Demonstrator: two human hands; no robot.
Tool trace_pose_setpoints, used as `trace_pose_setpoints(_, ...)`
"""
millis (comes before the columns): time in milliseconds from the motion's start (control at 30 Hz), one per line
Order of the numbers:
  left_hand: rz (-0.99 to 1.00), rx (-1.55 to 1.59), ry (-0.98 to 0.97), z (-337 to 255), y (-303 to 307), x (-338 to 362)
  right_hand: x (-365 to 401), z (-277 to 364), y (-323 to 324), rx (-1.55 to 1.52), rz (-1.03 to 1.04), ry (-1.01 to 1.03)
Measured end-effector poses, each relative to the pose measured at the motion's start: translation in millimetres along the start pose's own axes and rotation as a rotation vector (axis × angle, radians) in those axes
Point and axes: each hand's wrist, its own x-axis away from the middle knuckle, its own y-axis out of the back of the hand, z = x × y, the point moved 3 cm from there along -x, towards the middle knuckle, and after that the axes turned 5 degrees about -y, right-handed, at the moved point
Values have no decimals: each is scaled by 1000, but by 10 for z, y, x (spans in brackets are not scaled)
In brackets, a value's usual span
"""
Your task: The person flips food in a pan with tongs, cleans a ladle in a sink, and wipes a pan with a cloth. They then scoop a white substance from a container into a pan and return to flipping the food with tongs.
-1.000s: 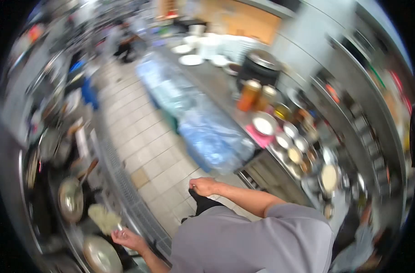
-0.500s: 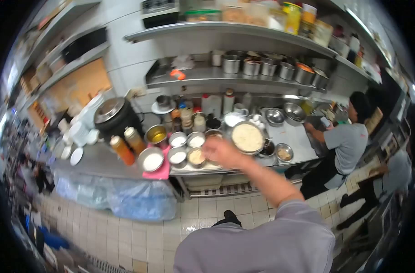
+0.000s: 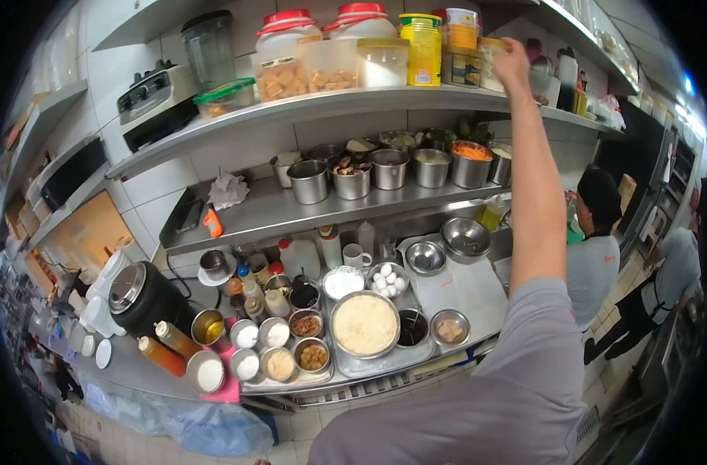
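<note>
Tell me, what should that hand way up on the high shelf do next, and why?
I'd say the right hand should gently make its grip secure on the tub before moving it. The hand is at the tub's upper edge, and close beside stands a jar with a tin stacked on top, which a careless tug might knock.

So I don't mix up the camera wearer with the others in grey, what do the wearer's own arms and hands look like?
The right arm comes out of a short, plain-looking grey sleeve. The forearm is bare, with no watch or band visible, and the right hand shows no glove. The left hand can't be made out.
</note>
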Motion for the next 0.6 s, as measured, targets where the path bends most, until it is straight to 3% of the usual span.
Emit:
trace_pose_setpoints(67,-12,237,35,-762,-55,20,-543,-505,31,-115,-44,-105)
trace_pose_setpoints(100,97,-36,-35,-963,-97,47,-736,-572,116,46,-71,-5)
trace_pose_setpoints(167,105,-100,-51,-979,-178,49,-885,-552,158,200,-100,95)
trace_pose_setpoints(233,109,-151,-57,-899,-222,81,-832,-502,53,671,98,51)
trace_pose_setpoints(400,115,-216,-63,-614,-327,245,-1025,-882,-342,722,268,29)
trace_pose_setpoints(467,51,-239,-64,-948,-307,392,-985,-829,-267,718,290,5)
trace_pose_setpoints(533,4,-269,-74,-1605,-251,470,-974,-781,-148,599,140,28)
trace_pose_setpoints(567,15,-274,-66,-1764,-253,538,-907,-715,-55,767,53,125)
trace_pose_setpoints(600,-23,-263,-186,-1503,-305,360,-822,-633,-29,916,-33,231)
